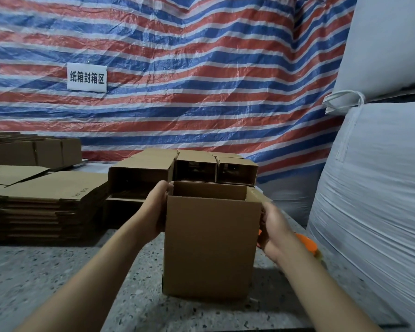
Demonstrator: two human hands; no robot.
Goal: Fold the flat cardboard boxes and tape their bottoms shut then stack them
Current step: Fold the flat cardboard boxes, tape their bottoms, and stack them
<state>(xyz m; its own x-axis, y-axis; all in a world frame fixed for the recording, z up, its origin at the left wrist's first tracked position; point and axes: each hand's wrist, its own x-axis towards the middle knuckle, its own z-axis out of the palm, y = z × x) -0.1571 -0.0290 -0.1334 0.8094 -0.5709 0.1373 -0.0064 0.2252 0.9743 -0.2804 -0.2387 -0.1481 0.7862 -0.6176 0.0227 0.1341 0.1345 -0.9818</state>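
Head view showed the box (211, 245) upright at lower center, open end up, long axis vertical. Left hand (155, 212) and right hand (272, 230) clasped its 2 opposite sides. Finished boxes (182, 168) lay just behind, toward frame center, equally near both hands.

Only 1 view is given, from a head-worn wide-angle camera that looks forward and slightly down from the person's own position. It sits close above the speckled desk (58, 271), with both forearms reaching in from the bottom edge. It faces the striped tarp (201, 80) at the back, whose lines bow with the lens.
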